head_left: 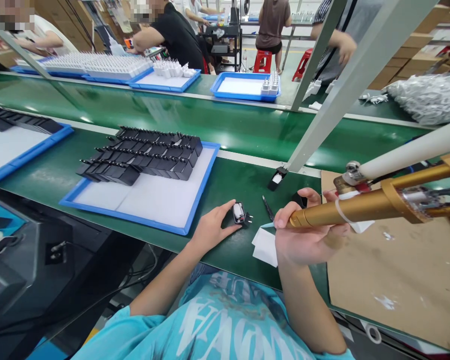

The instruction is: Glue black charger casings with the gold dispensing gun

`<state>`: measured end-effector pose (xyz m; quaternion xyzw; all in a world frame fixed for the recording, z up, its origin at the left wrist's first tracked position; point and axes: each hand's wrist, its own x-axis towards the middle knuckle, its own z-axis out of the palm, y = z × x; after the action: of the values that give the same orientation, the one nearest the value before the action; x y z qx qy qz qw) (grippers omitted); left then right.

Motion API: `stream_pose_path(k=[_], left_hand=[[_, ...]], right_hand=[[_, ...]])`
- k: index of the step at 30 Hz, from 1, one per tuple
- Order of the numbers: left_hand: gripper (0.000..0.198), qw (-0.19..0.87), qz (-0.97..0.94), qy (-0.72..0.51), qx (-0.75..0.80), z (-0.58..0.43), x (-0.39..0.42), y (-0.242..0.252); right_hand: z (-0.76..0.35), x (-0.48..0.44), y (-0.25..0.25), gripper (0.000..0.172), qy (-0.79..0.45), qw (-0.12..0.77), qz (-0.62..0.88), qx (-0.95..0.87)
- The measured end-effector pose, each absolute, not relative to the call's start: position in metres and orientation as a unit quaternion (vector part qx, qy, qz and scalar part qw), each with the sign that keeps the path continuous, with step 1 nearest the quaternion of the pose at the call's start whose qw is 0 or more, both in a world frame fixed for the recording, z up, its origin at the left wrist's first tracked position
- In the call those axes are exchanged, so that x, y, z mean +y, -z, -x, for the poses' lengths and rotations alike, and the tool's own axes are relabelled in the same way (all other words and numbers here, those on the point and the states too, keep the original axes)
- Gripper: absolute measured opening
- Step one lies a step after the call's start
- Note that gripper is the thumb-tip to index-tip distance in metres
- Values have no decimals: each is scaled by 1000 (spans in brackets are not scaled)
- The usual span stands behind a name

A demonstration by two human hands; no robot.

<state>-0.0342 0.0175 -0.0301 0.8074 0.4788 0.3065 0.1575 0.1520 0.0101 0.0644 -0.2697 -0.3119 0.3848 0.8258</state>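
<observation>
Centrally, a person's left hand (210, 230) pinches a small black plastic housing with metal prongs (239, 214), thumb and fingers clamped on opposite edges, probably to leave its open top clear. Taking that housing as the clock's centre, the right hand (303, 242) is at 3 o'clock, wrapped around a gold-coloured cylindrical tool (318, 216); its pale blue tapered nozzle (268, 225) points toward the housing, stopping short of it, presumably for aim. Toward 10 o'clock, a blue-rimmed tray with a white liner (159, 200) bears rows of black plastic blocks (146, 157), prongs up, perhaps to protect the pins. A second open black housing (277, 178) lies toward 1 o'clock. The tool's far end is cut off at the right edge; a dark object (300, 200) behind the right fingers is mostly hidden. Whether the held housing touches the green worktop (232, 255), I cannot tell.
</observation>
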Motion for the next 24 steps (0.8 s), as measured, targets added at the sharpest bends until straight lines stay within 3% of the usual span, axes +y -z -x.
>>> stream_pose_path(k=[5, 14, 21, 24], left_hand=[[80, 254, -815, -283, 438, 34, 21, 22], [74, 284, -768, -264, 510, 31, 19, 13], [51, 520, -736, -252, 353, 23, 45, 5], [35, 537, -722, -272, 341, 22, 49, 10]], right_hand=[[-152, 10, -64, 36, -380, 824, 276, -316], [-155, 10, -62, 36, -383, 822, 277, -318], [-156, 12, -61, 36, -380, 827, 262, -321], [-155, 11, -62, 36, -380, 828, 264, -316]])
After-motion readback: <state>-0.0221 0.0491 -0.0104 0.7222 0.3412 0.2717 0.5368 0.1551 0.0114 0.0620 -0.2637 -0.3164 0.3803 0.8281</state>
